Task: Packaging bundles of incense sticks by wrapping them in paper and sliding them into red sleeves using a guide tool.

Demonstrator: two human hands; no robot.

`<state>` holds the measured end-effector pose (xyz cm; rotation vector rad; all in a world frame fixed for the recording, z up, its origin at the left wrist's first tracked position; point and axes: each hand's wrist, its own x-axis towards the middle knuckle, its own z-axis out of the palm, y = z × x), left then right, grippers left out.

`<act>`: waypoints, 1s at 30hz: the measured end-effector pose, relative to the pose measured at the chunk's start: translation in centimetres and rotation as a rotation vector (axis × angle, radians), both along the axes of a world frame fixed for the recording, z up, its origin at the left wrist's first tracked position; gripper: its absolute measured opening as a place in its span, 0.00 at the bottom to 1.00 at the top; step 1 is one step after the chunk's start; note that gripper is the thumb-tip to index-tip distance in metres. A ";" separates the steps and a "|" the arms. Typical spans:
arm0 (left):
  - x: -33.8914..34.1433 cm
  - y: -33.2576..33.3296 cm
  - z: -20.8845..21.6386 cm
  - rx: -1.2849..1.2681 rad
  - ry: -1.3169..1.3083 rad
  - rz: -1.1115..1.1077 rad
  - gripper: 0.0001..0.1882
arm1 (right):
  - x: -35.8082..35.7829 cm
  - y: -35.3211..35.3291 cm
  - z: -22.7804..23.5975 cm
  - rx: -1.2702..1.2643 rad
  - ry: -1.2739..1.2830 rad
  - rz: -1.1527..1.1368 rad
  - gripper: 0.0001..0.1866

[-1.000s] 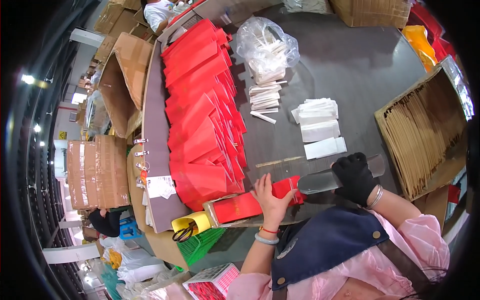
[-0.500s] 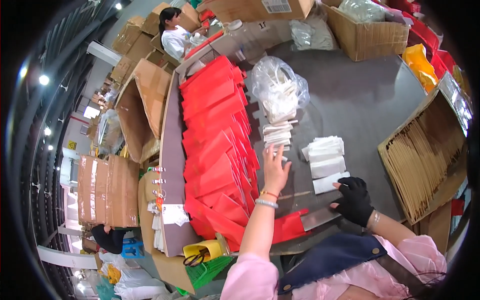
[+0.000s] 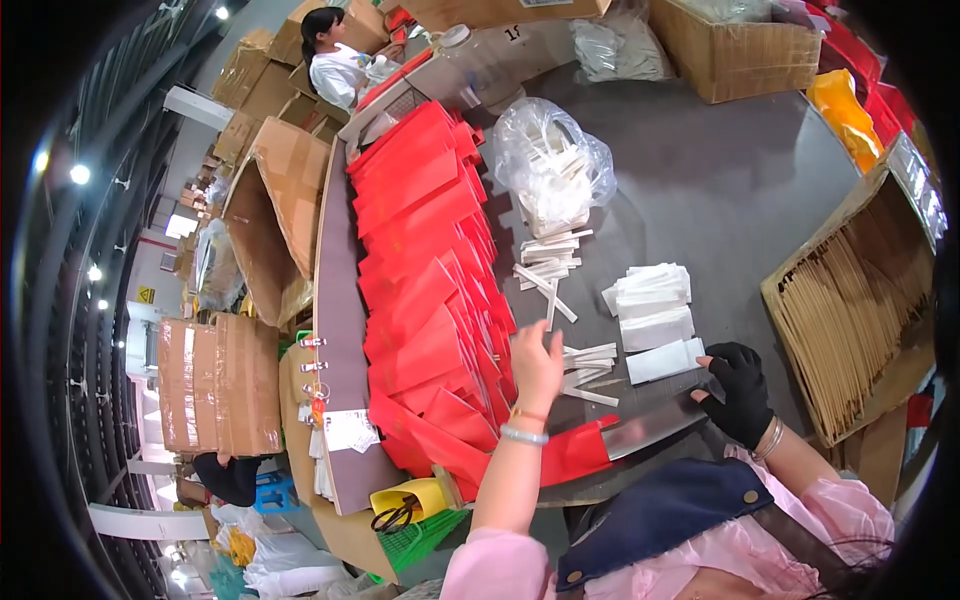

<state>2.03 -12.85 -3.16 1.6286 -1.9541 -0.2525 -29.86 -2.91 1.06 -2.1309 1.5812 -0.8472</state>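
My left hand (image 3: 538,368), bare with bracelets at the wrist, is over the table with its fingers apart. Beside it lies a loose fan of flat white strips (image 3: 592,372); whether the hand touches them is hard to tell. Farther away is a small heap of strips (image 3: 550,258), below a clear plastic bag (image 3: 555,165) full of white strips. My right hand (image 3: 738,395), in a black fingerless glove, has thumb and forefinger spread. Its forefinger is at the corner of the nearest piece in overlapping stacks of white rectangular pieces (image 3: 655,322). A shiny flat strip (image 3: 650,428) lies by its thumb.
A long row of overlapping red bags (image 3: 425,270) lines the left. An open carton of brown cardboard sheets (image 3: 850,310) stands right. A yellow holder with scissors (image 3: 398,510) sits near left. Cartons (image 3: 740,55) stand at the back, and a person (image 3: 340,60) is at far left.
My left hand has drawn back from the heap, and strips now lie fanned beside it. Some strips at the heap are crossed. My right hand has shifted slightly right.
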 end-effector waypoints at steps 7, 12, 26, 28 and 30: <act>1.8 -3.1 -2.1 0.029 -0.161 0.098 0.04 | -2.8 0.2 2.3 -0.046 -0.029 -0.100 0.26; -3.5 1.6 2.4 0.089 -0.079 -0.087 0.04 | -13.2 2.1 -1.2 -0.081 -0.002 -0.492 0.16; -8.6 5.4 -0.2 0.306 0.052 -0.249 0.17 | -26.1 6.4 -6.6 0.188 0.507 -0.777 0.22; -8.6 5.6 0.4 0.354 0.108 -0.228 0.16 | -25.5 5.6 -4.9 0.296 0.407 -0.816 0.22; -8.4 6.2 1.6 0.406 0.166 -0.204 0.15 | -25.3 5.5 -4.9 0.407 0.308 -0.850 0.22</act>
